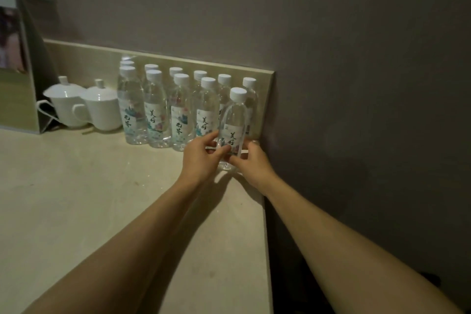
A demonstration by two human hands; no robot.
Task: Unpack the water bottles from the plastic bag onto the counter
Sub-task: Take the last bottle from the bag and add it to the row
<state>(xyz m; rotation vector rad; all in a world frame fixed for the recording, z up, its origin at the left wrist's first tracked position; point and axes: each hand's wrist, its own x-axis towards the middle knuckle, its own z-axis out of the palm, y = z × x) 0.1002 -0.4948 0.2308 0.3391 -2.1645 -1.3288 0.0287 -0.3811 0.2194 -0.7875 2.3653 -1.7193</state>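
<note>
At the far left a framed stand [15,64] leans on the worktop [76,199], with two lidded white cups [84,107] just beside it. Next come the water bottles already set out [155,109], upright in two tight rows against the low backsplash [84,58], caps on and labels forward. Further right, at the end of the front row, both hands close on one more bottle [233,122], which stands upright with its base on or just above the surface; which, I cannot tell. The left hand [201,158] pinches the label band with fingers and thumb, and the right hand [251,160] wraps the lower body from the other side, so each grip is closed around this same bottle. No plastic bag is in view. The bottle looks full and sealed, so it should feel moderately heavy for its bulk; the thin clear wall will likely give under a hard squeeze and may be slick, so the labelled waist seems the surest place to hold. Room is tight on the right: the worktop edge [265,211] and the dark wall [356,84] sit close beside the bottle, while the broad bare surface to the left offers space to withdraw.
</note>
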